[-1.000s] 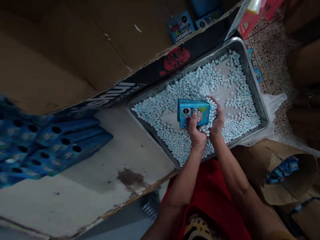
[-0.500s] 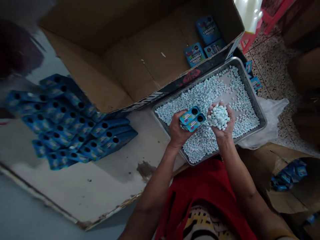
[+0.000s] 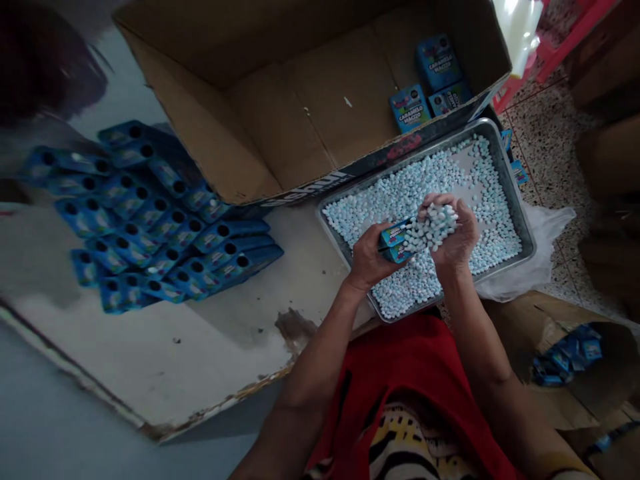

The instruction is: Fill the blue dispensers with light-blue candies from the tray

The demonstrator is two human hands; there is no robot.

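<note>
My left hand (image 3: pixel 370 261) is wrapped round two small blue candy boxes (image 3: pixel 393 237) held side by side over the tray. My right hand (image 3: pixel 464 235) is cupped and tipped toward the boxes, holding a heap of pale blue and white candies (image 3: pixel 434 227). Some of these spill off the palm over the box tops, hiding their holes. Below both hands lies a metal tray (image 3: pixel 528 248) with a layer of the same candies (image 3: pixel 407 293).
A large open cardboard box (image 3: pixel 240 127) behind the tray holds several blue packs (image 3: pixel 411 110). Many blue boxes with round holes (image 3: pixel 150 230) stand grouped on the white table (image 3: pixel 215 360) at left. Another carton (image 3: pixel 615 353) with blue packs stands lower right, near a clear plastic bag (image 3: pixel 545 233).
My right hand has tilted and moved against the boxes, and candies now slide from it onto them. The boxes in my left hand have turned a little. The whole view has shifted slightly.
</note>
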